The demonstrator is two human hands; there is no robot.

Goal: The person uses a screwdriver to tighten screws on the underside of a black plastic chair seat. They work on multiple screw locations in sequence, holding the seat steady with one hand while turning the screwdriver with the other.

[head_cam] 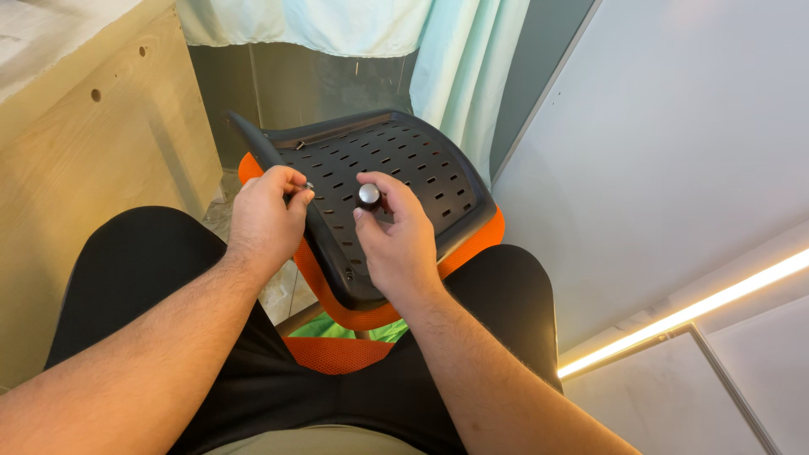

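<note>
Bright, sharp view; a glowing light strip [716, 297] glares lower right.

We see two bare forearms here, no sleeves reaching them, both lightly haired down to the wrists. The left hand [268, 211] and right hand [400, 240] carry no rings, watch or gloves. Below, black shorts [278, 388] cover both thighs, and a pale shirt hem [312, 442] peeks in at the bottom edge.

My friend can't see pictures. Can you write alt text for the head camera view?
Seen from above, a seated person's left hand pinches a small metal piece while the right hand grips a round silver-topped knob, both over a black slotted chair part with orange mesh beneath, propped between their knees.
</note>
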